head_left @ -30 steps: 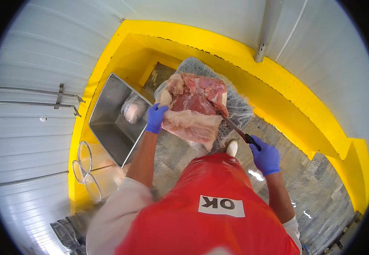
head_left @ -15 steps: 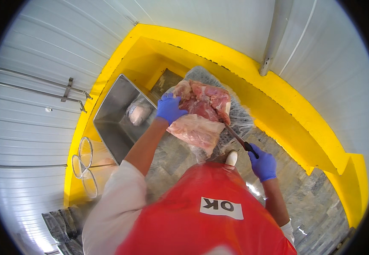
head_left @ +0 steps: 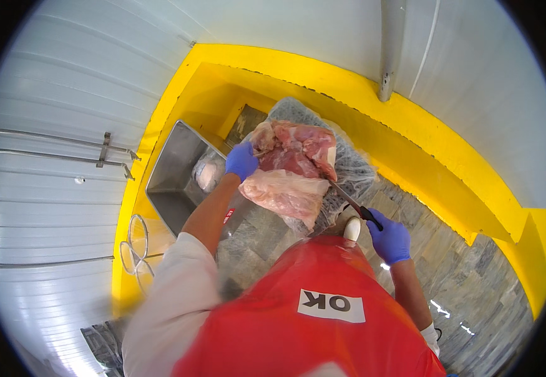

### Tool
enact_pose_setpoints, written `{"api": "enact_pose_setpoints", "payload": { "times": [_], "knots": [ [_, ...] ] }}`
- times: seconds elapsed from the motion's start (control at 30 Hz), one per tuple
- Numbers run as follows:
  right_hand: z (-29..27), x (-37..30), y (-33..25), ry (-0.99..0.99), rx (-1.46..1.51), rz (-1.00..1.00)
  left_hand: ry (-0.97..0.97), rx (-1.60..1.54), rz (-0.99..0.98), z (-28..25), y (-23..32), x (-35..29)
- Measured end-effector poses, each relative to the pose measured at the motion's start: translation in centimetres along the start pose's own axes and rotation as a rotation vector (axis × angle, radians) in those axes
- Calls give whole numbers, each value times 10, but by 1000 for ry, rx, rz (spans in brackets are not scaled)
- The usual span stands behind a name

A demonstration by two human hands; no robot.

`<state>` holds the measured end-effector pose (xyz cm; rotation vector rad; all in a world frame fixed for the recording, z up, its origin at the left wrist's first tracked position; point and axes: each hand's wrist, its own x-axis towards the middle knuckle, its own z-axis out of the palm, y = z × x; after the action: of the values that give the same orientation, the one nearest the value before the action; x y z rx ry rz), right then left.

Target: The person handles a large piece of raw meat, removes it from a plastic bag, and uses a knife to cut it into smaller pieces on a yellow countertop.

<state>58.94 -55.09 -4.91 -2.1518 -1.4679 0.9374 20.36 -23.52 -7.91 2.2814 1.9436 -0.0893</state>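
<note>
A large piece of raw meat, red inside with a pale fatty flap folded toward me, lies spread on a surface covered in clear plastic film. My left hand, in a blue glove, grips its left edge, with the fingertips partly hidden against the flesh. In my right hand, also blue-gloved, is the black handle of a knife. Its blade points up and left, and the tip disappears at the meat's right side, by the fold between red flesh and pale flap.
Left of the meat stands a deep metal bin with a pale plastic-wrapped lump inside. A yellow ledge curves behind and to the right. Metal rings and wall pipes are at the left. One white shoe shows below the meat.
My left hand has shifted slightly left and down, still on the meat's edge. The knife remains at the right side of the fold. The whole view has turned a little.
</note>
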Motion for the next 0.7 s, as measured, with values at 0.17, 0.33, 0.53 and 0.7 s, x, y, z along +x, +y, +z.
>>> {"api": "enact_pose_setpoints", "payload": {
  "times": [0.17,0.33,0.53,0.7],
  "knots": [
    [-8,1,-3,-2,37,39,210,-564,-231,38,-54,6],
    [2,7,10,-15,30,-38,285,-455,-164,55,-84,3],
    [5,10,21,-19,39,-36,71,-38,81,-11,10,-25],
    [1,12,23,-10,38,-31,239,-142,-69,23,-12,-5]
  ]
}}
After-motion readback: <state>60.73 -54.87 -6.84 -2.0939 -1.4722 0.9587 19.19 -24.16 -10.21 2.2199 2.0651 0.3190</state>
